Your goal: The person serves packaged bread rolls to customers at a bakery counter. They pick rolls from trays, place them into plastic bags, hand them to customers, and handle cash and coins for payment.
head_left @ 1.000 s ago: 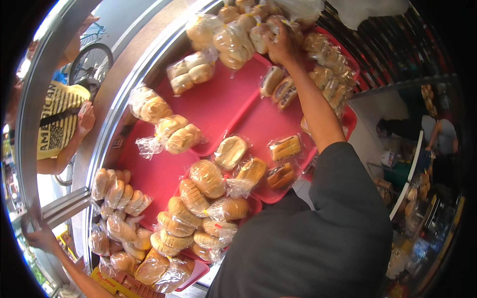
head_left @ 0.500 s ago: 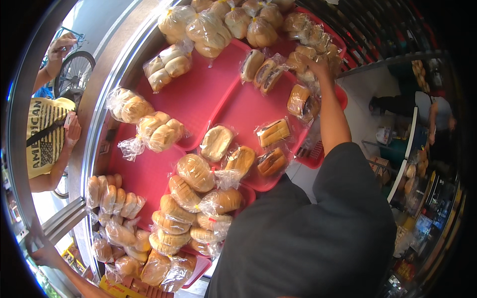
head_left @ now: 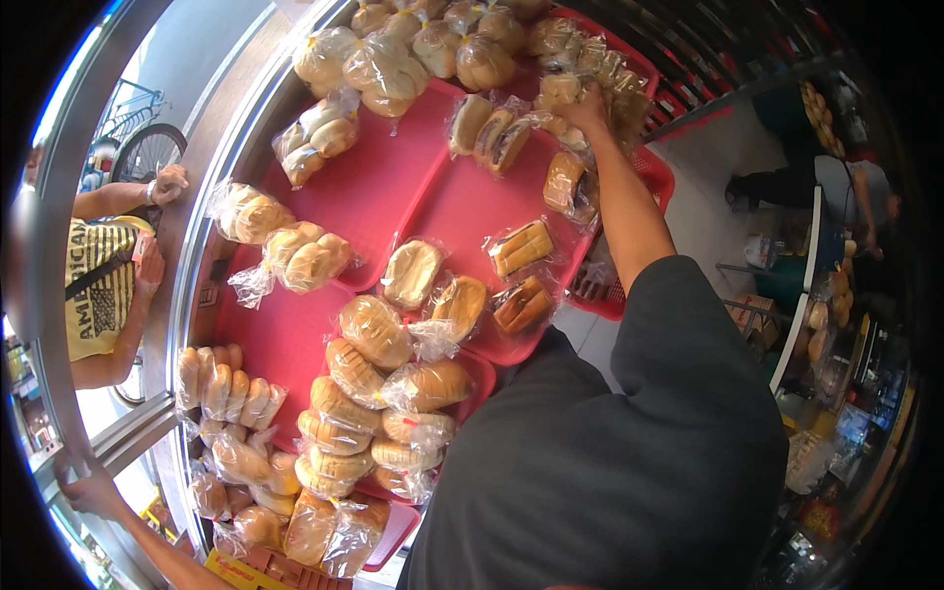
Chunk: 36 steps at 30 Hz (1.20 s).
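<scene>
My right hand (head_left: pixel 587 113) reaches to the far right, in among clear plastic bags of buns (head_left: pixel 561 90), and touches them. Its fingertips are partly lost against the bags, so their grip is unclear. Just nearer lies a wrapped dark-filled bread (head_left: pixel 568 185); left of the hand stand wrapped slices with dark filling (head_left: pixel 501 138). At the lower left, my left hand (head_left: pixel 93 495) has its fingers bent round the edge of a metal window frame (head_left: pixel 74 433).
Red trays (head_left: pixel 442 202) hold bagged loaves (head_left: pixel 374 329), several rolls (head_left: pixel 231 388) and large bags of buns (head_left: pixel 383 74). Beyond the window stands a person in a yellow shirt (head_left: pixel 103 295), near a bicycle (head_left: pixel 147 152). Another person (head_left: pixel 836 187) is at the far right.
My right hand has shifted left and slightly farther among the bun bags. The person outside has lowered a raised hand onto the window ledge. My left hand stays at the frame.
</scene>
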Tool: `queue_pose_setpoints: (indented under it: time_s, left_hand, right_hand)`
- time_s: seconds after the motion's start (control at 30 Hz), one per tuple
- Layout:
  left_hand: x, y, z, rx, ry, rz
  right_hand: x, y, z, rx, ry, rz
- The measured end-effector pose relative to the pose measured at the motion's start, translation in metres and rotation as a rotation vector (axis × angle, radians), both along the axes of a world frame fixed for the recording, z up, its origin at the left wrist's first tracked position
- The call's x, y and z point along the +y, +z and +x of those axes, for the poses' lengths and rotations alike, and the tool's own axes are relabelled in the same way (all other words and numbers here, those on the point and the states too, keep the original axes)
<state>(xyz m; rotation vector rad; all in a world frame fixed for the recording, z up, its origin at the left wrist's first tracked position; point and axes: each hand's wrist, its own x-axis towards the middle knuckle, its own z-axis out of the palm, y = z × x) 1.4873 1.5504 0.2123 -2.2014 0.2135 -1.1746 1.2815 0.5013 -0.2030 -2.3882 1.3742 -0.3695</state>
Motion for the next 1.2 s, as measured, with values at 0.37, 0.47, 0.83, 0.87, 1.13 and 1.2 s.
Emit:
queue_pose_setpoints:
  time_s: [0.37,0.47,0.83,0.87,1.13,1.2]
  left_hand:
    - [0.004,0.01,-0.013,0.359,-0.372,-0.616]
    - [-0.297,-0.089,-0.08,1.101,-0.839,-1.346]
    - [-0.469,-0.241,-0.299,2.152,-0.864,-2.61]
    - [-0.472,-0.245,-0.316,2.104,-0.877,-2.735]
    - [-0.449,-0.356,-0.413,2.259,-0.311,-3.072]
    - [-0.477,-0.329,-0.406,2.558,-0.451,-3.174]
  right_hand:
    - [0.013,0.085,-0.057,-0.903,0.25,0.589]
    - [0.089,0.177,-0.101,-1.0,0.378,0.893]
    - [0.343,0.242,-0.167,-0.391,1.125,0.777]
    - [0.337,0.236,-0.177,-0.45,1.219,0.771]
    - [0.008,0.057,-0.13,-0.38,0.528,0.4]
    - [-0.126,-0.008,-0.149,-0.075,0.585,0.084]
